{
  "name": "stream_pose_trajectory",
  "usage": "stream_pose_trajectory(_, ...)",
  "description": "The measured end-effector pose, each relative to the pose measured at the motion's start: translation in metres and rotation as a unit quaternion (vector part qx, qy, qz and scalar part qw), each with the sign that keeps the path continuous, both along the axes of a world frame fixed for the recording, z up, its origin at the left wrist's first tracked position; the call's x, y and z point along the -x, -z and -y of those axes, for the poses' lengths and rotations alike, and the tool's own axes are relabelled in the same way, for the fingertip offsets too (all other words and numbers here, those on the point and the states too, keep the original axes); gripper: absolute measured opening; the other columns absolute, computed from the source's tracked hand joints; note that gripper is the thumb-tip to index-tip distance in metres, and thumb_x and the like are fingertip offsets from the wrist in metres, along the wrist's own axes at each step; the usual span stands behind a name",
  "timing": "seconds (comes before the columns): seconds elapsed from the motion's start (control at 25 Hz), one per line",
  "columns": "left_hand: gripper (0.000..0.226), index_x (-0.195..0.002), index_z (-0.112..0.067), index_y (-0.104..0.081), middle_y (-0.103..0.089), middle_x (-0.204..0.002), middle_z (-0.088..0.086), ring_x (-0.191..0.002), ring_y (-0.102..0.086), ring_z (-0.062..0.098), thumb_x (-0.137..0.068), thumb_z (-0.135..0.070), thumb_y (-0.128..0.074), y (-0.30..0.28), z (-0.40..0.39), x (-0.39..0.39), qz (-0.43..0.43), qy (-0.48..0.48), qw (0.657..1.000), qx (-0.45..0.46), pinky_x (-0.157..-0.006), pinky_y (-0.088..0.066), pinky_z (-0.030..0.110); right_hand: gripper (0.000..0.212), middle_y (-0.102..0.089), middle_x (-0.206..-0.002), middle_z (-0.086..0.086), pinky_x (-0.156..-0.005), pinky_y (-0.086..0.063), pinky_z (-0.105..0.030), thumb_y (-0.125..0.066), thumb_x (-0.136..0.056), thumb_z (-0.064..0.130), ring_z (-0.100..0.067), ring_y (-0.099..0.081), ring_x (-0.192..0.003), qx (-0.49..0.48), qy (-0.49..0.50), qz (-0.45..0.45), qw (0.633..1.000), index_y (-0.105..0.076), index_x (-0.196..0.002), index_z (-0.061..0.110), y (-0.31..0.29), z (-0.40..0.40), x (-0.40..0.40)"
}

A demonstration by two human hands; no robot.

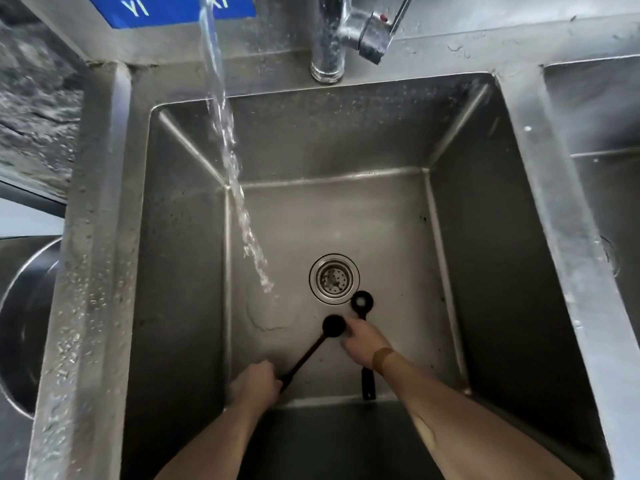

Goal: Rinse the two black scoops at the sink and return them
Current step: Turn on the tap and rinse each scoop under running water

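Deep stainless steel sink basin [346, 140] holding running water stream [221, 133]. Left hand [254, 382] clamping long-handled black round scoop [334, 326]; right hand [363, 341] gripping second black ring-headed scoop [362, 301], heads near round metal drain [334, 278].

The sink [346, 140] is dull silver-grey steel, its walls speckled with pale water spots and a few dark flecks along the floor edges. The drain strainer [334, 278] is brighter silver, dotted with small dark holes. Both scoops are black: the one with the solid round bowl [334, 326] and the one with a ring-shaped head [362, 301] (a grey gap shows through its middle). The water stream [227, 147] runs clear with white glints. The tap [360, 29] is shiny chrome with a small red dot. A blue sign [145, 10] carries white letters. A tan band [382, 358] circles the right wrist.
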State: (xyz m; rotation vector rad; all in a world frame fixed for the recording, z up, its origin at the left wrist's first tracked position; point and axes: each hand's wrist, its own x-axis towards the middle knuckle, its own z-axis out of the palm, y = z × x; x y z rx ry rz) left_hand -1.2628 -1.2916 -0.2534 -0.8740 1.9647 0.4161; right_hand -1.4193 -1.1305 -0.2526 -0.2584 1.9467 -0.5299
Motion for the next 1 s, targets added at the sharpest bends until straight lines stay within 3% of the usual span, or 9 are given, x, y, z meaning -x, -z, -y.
stream_pose_trajectory(0.08,0.028,-0.109,-0.023,-0.064,-0.068,-0.118,0.003,-0.109,-0.064,0.024,-0.087,-0.037,-0.054,-0.006,0.000,0.005,-0.019,0.019,1.000,0.015,-0.086,-0.052,0.033,0.047,-0.059,-0.134,-0.016,-0.102,-0.045,-0.035,-0.048,-0.090,0.010,-0.033,-0.055,-0.123,-0.006,0.044,0.006,0.999,-0.053,-0.138,0.013,-0.006,-0.007,0.001)
stream_pose_trajectory(0.2,0.028,-0.105,-0.021,-0.064,-0.069,-0.116,0.004,-0.109,-0.064,0.026,-0.089,-0.040,-0.049,-0.018,-0.004,0.025,-0.069,0.027,0.997,0.026,-0.086,-0.050,0.035,0.041,-0.066,-0.126,-0.010,-0.097,-0.048,-0.029,-0.048,-0.091,0.016,-0.028,-0.061,-0.114,-0.031,0.137,-0.060,0.988,-0.062,-0.129,0.020,-0.013,-0.022,0.008)
stream_pose_trajectory(0.36,0.027,-0.101,-0.022,-0.065,-0.071,-0.107,0.004,-0.101,-0.066,0.025,-0.084,-0.042,-0.057,-0.022,-0.032,0.053,-0.107,0.029,0.993,-0.050,-0.082,-0.050,0.034,0.034,-0.068,-0.121,-0.011,-0.087,-0.045,-0.025,-0.047,-0.091,0.021,-0.029,-0.062,-0.108,-0.053,0.205,-0.062,0.975,-0.065,-0.120,0.022,-0.014,-0.038,0.020)
stream_pose_trajectory(0.56,0.035,-0.108,-0.020,-0.063,-0.069,-0.110,0.003,-0.103,-0.064,0.024,-0.081,-0.042,-0.064,-0.006,-0.081,0.067,-0.141,-0.036,0.980,-0.136,-0.088,-0.053,0.036,0.051,-0.065,-0.122,-0.011,-0.089,-0.048,-0.029,-0.062,-0.082,0.019,-0.030,-0.061,-0.110,-0.053,0.202,-0.012,0.978,-0.053,-0.132,0.026,0.001,-0.042,0.026)
stream_pose_trajectory(0.76,0.024,-0.100,-0.020,-0.061,-0.070,-0.100,0.004,-0.096,-0.065,0.024,-0.080,-0.031,-0.066,0.012,-0.106,0.077,-0.164,-0.097,0.969,-0.155,-0.085,-0.054,0.042,0.065,-0.069,-0.113,-0.012,-0.089,-0.049,-0.029,-0.072,-0.077,0.014,-0.028,-0.064,-0.104,-0.012,0.224,-0.009,0.974,-0.047,-0.136,0.026,0.024,-0.036,0.020)
stream_pose_trajectory(0.88,0.027,-0.104,-0.022,-0.059,-0.070,-0.103,0.003,-0.098,-0.065,0.023,-0.080,-0.031,-0.067,0.018,-0.113,0.081,-0.160,-0.119,0.969,-0.148,-0.085,-0.054,0.041,0.072,-0.068,-0.109,-0.012,-0.085,-0.049,-0.031,-0.074,-0.076,0.013,-0.030,-0.065,-0.102,0.003,0.225,-0.016,0.974,-0.041,-0.137,0.031,0.033,-0.032,0.018)
stream_pose_trajectory(1.0,0.035,-0.116,-0.021,-0.060,-0.071,-0.111,0.003,-0.104,-0.066,0.024,-0.082,-0.025,-0.065,0.020,-0.122,0.084,-0.177,-0.126,0.961,-0.172,-0.087,-0.054,0.040,0.071,-0.067,-0.095,-0.007,-0.085,-0.056,-0.041,-0.069,-0.077,0.008,-0.029,-0.066,-0.093,0.012,0.226,-0.018,0.974,-0.040,-0.136,0.035,0.035,-0.032,0.017)
